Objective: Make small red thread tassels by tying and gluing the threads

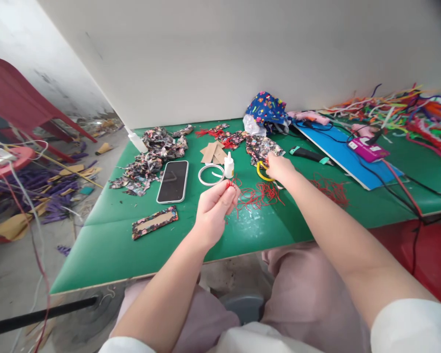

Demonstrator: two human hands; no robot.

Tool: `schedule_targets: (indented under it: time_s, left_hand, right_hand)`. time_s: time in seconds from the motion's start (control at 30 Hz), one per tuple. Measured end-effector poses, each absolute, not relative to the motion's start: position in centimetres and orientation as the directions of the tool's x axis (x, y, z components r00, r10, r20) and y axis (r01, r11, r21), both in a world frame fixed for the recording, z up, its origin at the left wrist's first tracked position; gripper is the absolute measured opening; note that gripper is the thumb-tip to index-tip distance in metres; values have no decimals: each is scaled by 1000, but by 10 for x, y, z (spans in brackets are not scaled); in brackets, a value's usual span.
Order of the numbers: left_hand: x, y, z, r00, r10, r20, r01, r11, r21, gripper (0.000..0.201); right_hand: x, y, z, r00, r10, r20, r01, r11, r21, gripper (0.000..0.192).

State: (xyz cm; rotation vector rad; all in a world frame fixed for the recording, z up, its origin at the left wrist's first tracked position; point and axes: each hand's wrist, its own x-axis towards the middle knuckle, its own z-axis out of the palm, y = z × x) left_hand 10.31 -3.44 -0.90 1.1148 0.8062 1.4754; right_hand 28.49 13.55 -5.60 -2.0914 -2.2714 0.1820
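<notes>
A short piece of red cord (229, 184) is pinched upright above the middle of the green tabletop (106, 245), its loose end trailing down into the tangle of red cords (259, 195) just beside it. A yellow ring (261, 171) (partly covered) lies flat behind that tangle, toward the far edge.

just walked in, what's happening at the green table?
A person sits at the green table. The left hand pinches a small red piece joined to a tangle of red cord. The right hand reaches to a yellow ring beside patterned fabric. A phone, a white ring and a small glue bottle lie nearby, untouched.
</notes>
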Motion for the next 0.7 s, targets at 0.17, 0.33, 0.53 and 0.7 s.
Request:
schedule_targets:
  time_s: [0.17, 0.33, 0.53, 0.7]
  left_hand:
    - [100, -34, -7, 66, 960, 272, -304, -240, 922, 31]
    - [97, -35, -3, 87, 957, 275, -291, -240, 926, 33]
    - [91, -32, -3, 119, 963, 244, -280, -203, 938, 32]
    - [79, -31, -1, 169, 960, 225, -182, -194, 964, 33]
  right_hand:
    - [299, 135, -47, -49, 998, -38, 987, 42, -156, 47]
    - [321, 105, -39, 83, 995, 60, 850, -39, -526, 53]
    - [308, 35, -22, -239, 971, 28, 453, 137, -881, 52]
    - [286, -4, -5, -459, 883, 98, 515, 354, -780, 64]
